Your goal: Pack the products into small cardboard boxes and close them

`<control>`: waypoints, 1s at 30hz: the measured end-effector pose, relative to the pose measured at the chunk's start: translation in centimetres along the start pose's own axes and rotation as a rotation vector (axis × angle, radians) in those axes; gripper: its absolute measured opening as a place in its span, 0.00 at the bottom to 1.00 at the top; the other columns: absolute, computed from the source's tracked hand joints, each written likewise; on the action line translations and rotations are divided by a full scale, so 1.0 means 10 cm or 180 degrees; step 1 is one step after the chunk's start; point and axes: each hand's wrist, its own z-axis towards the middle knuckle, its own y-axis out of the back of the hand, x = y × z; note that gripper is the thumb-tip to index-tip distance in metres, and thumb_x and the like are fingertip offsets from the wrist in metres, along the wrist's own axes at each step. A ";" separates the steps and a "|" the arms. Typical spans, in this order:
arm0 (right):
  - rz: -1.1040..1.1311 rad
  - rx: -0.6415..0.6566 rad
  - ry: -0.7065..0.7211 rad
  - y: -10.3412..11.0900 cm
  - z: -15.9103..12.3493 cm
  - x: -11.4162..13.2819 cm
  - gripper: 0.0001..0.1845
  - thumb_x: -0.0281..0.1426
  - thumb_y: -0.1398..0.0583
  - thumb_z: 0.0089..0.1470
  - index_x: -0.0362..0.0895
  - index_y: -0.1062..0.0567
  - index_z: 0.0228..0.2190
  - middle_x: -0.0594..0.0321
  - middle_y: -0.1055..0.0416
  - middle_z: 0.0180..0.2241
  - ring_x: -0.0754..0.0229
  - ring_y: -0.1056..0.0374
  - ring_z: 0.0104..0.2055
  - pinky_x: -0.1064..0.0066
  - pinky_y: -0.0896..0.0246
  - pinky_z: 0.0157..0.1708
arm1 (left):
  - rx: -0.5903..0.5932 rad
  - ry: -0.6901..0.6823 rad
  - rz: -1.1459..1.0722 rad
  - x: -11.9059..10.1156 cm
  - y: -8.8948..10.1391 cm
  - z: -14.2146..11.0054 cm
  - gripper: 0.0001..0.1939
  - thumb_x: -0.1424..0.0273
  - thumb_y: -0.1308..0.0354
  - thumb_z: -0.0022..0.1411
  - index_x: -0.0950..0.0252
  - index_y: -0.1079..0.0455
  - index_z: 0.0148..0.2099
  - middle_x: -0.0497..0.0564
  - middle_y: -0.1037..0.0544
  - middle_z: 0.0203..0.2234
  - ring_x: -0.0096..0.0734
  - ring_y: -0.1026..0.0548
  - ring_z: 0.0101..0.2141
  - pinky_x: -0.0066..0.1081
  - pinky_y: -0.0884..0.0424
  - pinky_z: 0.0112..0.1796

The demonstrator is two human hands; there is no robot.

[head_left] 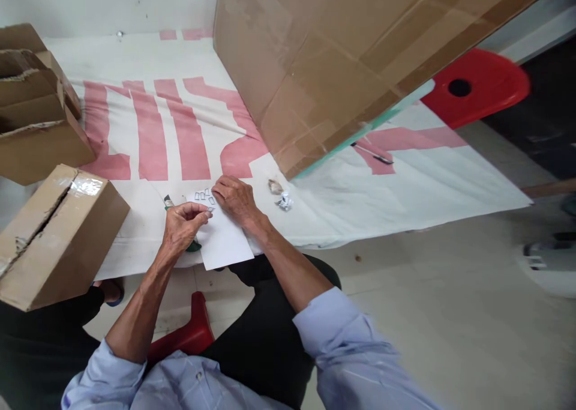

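Observation:
A white sheet of paper (226, 242) lies at the table's front edge, with several small dark-outlined rectangles (203, 195) near its top; I cannot tell whether they are loose pieces or drawn. Above its left side, my left hand (182, 223) is closed in a pinch on a small grey piece (210, 209), too small to name surely. My right hand (236, 198) rests on the paper's upper right part, fingers laid down beside the rectangles. Partly hidden under my left hand is a green-handled cutter (193, 246), its tip showing beyond the knuckles.
A large cardboard box (315, 68) stands at the back right. A smaller taped box (67, 236) and open cartons (40, 110) are at left. Crumpled foil (284, 201) and a pen (373, 154) lie on the red-marked cloth (355, 206). Beyond is a red stool (486, 86).

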 end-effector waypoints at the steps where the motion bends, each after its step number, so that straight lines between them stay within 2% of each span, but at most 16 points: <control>1: 0.0026 0.0027 0.0001 0.01 -0.01 0.00 0.16 0.26 0.43 0.68 0.44 0.18 0.32 0.53 0.21 0.40 0.53 0.32 0.44 0.65 0.47 0.34 | -0.0001 0.0000 -0.0006 0.00 -0.01 0.00 0.11 0.65 0.24 0.45 0.66 0.18 0.29 0.51 0.18 0.24 0.26 0.25 0.25 0.27 0.28 0.28; 7: 0.0307 0.0182 0.0020 0.09 -0.05 -0.01 0.16 0.28 0.45 0.69 0.45 0.18 0.33 0.53 0.21 0.44 0.52 0.29 0.48 0.64 0.41 0.37 | -0.0081 -0.0039 -0.0041 -0.04 -0.04 0.01 0.10 0.66 0.25 0.44 0.65 0.18 0.29 0.50 0.18 0.24 0.26 0.25 0.25 0.27 0.27 0.29; 10: 0.0743 -0.0179 -0.0114 0.18 -0.08 -0.01 0.16 0.28 0.47 0.68 0.44 0.19 0.36 0.51 0.21 0.45 0.52 0.28 0.46 0.63 0.37 0.41 | -0.0092 -0.0018 -0.0045 -0.05 -0.04 0.01 0.11 0.66 0.24 0.43 0.65 0.19 0.29 0.50 0.18 0.24 0.26 0.25 0.25 0.28 0.27 0.30; 12: 0.1360 -0.0390 -0.0197 0.25 -0.11 0.01 0.15 0.32 0.46 0.68 0.44 0.20 0.36 0.52 0.21 0.42 0.53 0.27 0.44 0.64 0.35 0.41 | -0.0081 -0.0012 -0.0090 -0.05 -0.04 0.01 0.13 0.66 0.24 0.42 0.66 0.19 0.30 0.50 0.18 0.25 0.25 0.25 0.25 0.28 0.27 0.30; 14: 0.2172 -0.0161 -0.0216 0.33 -0.17 0.05 0.16 0.39 0.43 0.67 0.45 0.20 0.33 0.56 0.22 0.37 0.55 0.28 0.39 0.65 0.34 0.38 | -0.0035 -0.0024 -0.0144 -0.04 -0.04 0.02 0.15 0.66 0.23 0.41 0.66 0.19 0.33 0.49 0.18 0.25 0.25 0.25 0.25 0.28 0.26 0.31; 16: 0.2880 0.0364 -0.0249 0.39 -0.22 0.10 0.19 0.47 0.39 0.63 0.45 0.20 0.32 0.60 0.24 0.33 0.58 0.31 0.33 0.66 0.34 0.34 | 0.0035 -0.0032 -0.0159 -0.05 -0.03 0.03 0.19 0.66 0.21 0.41 0.66 0.19 0.36 0.49 0.18 0.25 0.25 0.24 0.25 0.28 0.26 0.31; 17: 0.3122 0.0583 -0.0291 0.41 -0.24 0.13 0.20 0.49 0.37 0.60 0.45 0.19 0.32 0.61 0.24 0.32 0.60 0.32 0.32 0.67 0.35 0.33 | 0.0068 -0.0027 -0.0150 -0.05 -0.02 0.03 0.20 0.65 0.20 0.40 0.66 0.19 0.37 0.49 0.18 0.24 0.26 0.24 0.25 0.28 0.26 0.31; 19: 0.3411 0.0756 -0.0427 0.45 -0.27 0.18 0.21 0.50 0.33 0.55 0.44 0.18 0.32 0.62 0.24 0.31 0.61 0.33 0.31 0.68 0.35 0.32 | 0.0120 -0.0006 -0.0120 -0.06 -0.02 0.04 0.23 0.65 0.19 0.39 0.66 0.19 0.39 0.49 0.18 0.25 0.26 0.23 0.26 0.28 0.27 0.31; 21: 0.3551 0.0711 -0.0542 0.46 -0.27 0.22 0.20 0.49 0.31 0.52 0.44 0.18 0.31 0.62 0.24 0.30 0.62 0.33 0.31 0.68 0.34 0.32 | 0.0156 0.0005 -0.0108 -0.06 -0.03 0.05 0.25 0.65 0.18 0.39 0.66 0.21 0.39 0.50 0.17 0.26 0.28 0.22 0.27 0.28 0.26 0.32; 25: 0.3580 0.0547 -0.0613 0.44 -0.24 0.18 0.16 0.46 0.32 0.52 0.45 0.20 0.30 0.63 0.24 0.28 0.62 0.33 0.29 0.68 0.34 0.32 | 0.0192 -0.0111 0.0033 -0.04 -0.05 0.04 0.23 0.64 0.21 0.43 0.66 0.22 0.41 0.52 0.15 0.29 0.32 0.19 0.30 0.30 0.25 0.34; 28: 0.3269 0.0056 -0.0796 0.39 -0.18 0.00 0.14 0.45 0.35 0.53 0.46 0.21 0.30 0.64 0.25 0.29 0.61 0.33 0.30 0.67 0.35 0.34 | 0.0114 -0.0567 0.0693 -0.01 -0.06 -0.02 0.15 0.66 0.27 0.52 0.64 0.21 0.41 0.52 0.15 0.32 0.31 0.21 0.29 0.32 0.25 0.35; 30: 0.2801 -0.0334 -0.0889 0.33 -0.12 -0.14 0.12 0.41 0.37 0.53 0.46 0.22 0.28 0.63 0.25 0.29 0.59 0.32 0.32 0.66 0.36 0.36 | 0.0238 -0.0958 0.1432 0.01 -0.05 -0.07 0.07 0.68 0.32 0.57 0.63 0.20 0.40 0.52 0.15 0.33 0.33 0.21 0.30 0.35 0.24 0.39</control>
